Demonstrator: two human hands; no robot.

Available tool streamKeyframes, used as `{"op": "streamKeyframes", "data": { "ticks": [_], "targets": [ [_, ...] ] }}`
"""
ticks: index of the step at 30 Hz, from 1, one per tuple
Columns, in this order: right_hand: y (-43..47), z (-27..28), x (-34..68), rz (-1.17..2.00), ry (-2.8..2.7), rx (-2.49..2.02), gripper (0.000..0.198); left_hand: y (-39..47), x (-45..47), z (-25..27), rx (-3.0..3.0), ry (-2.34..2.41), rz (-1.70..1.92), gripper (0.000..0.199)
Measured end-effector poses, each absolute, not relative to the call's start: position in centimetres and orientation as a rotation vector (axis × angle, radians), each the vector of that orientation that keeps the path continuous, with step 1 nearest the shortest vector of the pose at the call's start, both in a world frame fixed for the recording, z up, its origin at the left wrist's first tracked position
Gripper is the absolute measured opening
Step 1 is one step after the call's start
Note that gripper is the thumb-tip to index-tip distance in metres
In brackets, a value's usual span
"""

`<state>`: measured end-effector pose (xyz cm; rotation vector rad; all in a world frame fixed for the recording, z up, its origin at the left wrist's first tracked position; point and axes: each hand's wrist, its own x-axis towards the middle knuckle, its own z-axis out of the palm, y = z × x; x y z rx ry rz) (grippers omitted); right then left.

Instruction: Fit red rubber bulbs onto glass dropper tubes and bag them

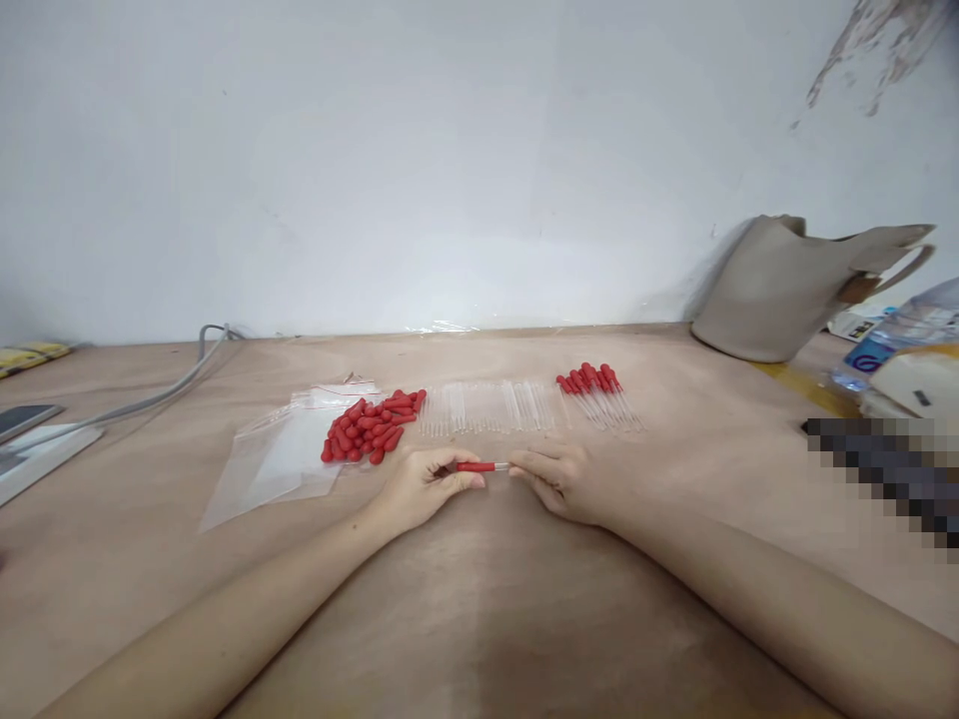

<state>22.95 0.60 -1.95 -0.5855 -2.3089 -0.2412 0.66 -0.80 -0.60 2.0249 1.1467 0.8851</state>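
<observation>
Between my hands lies a red rubber dropper bulb (477, 467) with a clear glass dropper tube (501, 466) at its open end. My left hand (427, 483) pinches the bulb; my right hand (554, 479) grips the tube, most of which its fingers hide. Beyond my left hand is a heap of loose red bulbs (367, 429), partly on clear plastic zip bags (277, 459). A row of bare clear tubes (486, 407) lies past both hands. To its right rests a group of droppers (599, 391) with red bulbs fitted on their tubes.
A beige bag (764, 290) stands at the back right, near a plastic bottle (899, 335). A pixelated dark object (884, 474) lies at the right. On the left are a grey cable (157, 401) and a phone (26, 419). A white wall (450, 170) bounds the table.
</observation>
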Motion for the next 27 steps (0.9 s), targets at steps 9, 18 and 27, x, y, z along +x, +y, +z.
{"op": "streamKeyframes", "data": {
  "ticks": [9,18,27],
  "targets": [
    [0.0,-1.8,22.0,0.196,-2.367,-0.747,0.026,-0.7,1.8,-0.8,2.386,1.020,0.956,0.020],
    [0.0,-2.0,22.1,0.090,-2.340,-0.653,0.025,-1.2,1.8,-0.6,2.218,1.119,0.783,0.023],
    [0.1,-2.5,22.0,-0.108,-2.327,-0.553,0.022,-1.2,2.0,0.1,2.107,1.037,0.672,0.033]
  ]
}}
